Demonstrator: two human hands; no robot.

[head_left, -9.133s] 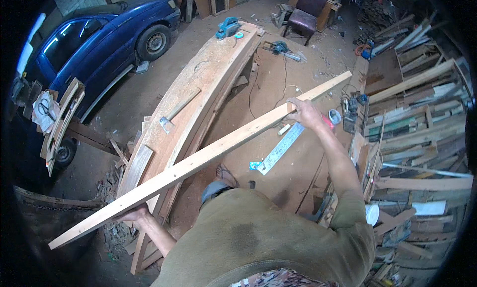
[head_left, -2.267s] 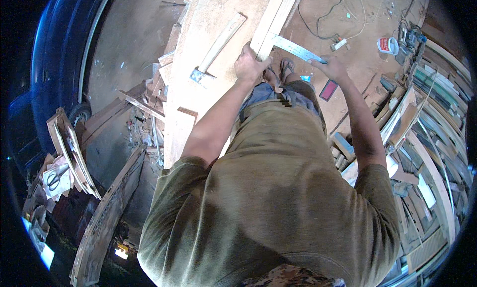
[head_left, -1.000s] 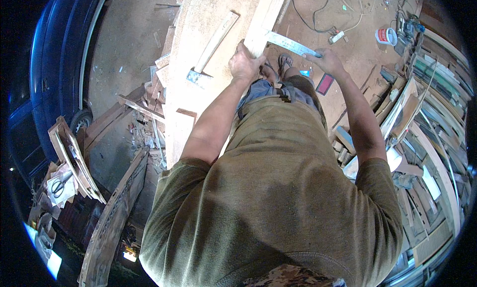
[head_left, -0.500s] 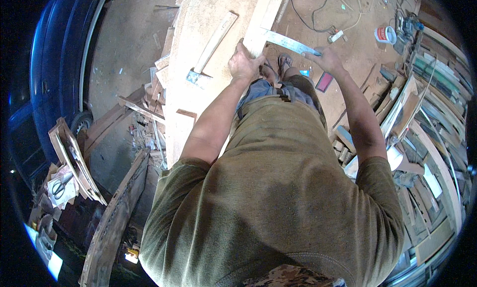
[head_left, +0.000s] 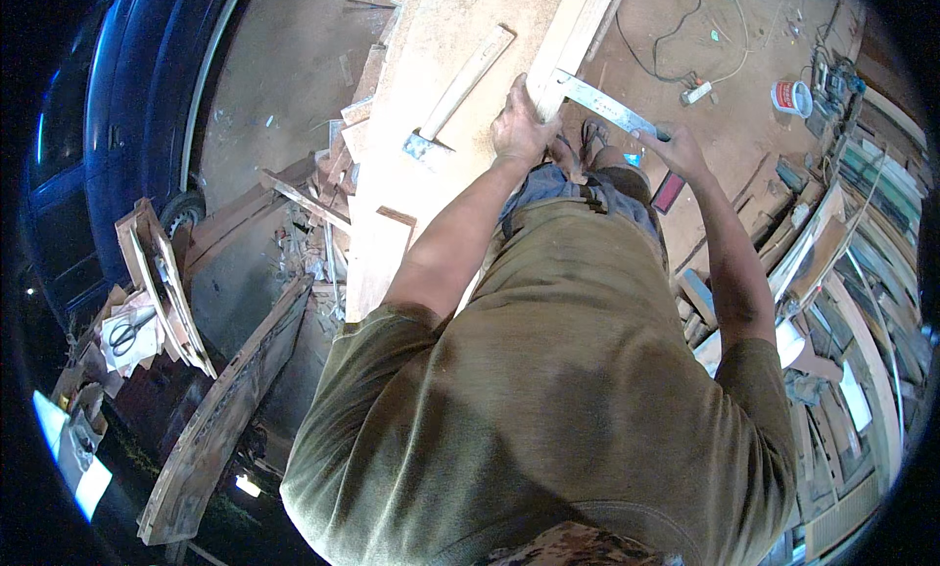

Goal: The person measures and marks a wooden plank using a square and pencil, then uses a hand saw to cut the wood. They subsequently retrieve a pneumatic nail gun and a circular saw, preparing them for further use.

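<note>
A long pale wooden plank lies along the wide curved wooden workpiece in front of me. My left hand grips the near end of that plank. My right hand holds a metal square ruler whose blade reaches left to the plank's end. A hammer with a wooden handle rests on the workpiece just left of my left hand.
A blue car stands at the left. Wood offcuts pile by the workpiece's near end, and a curved dark board leans at lower left. Stacked timber and frames fill the right. A white tub and a cable lie on the floor.
Since nine seconds ago the plank went from carried across my body to lying on the workpiece. Over the last second the hands and the square shifted only slightly at the plank's end.
</note>
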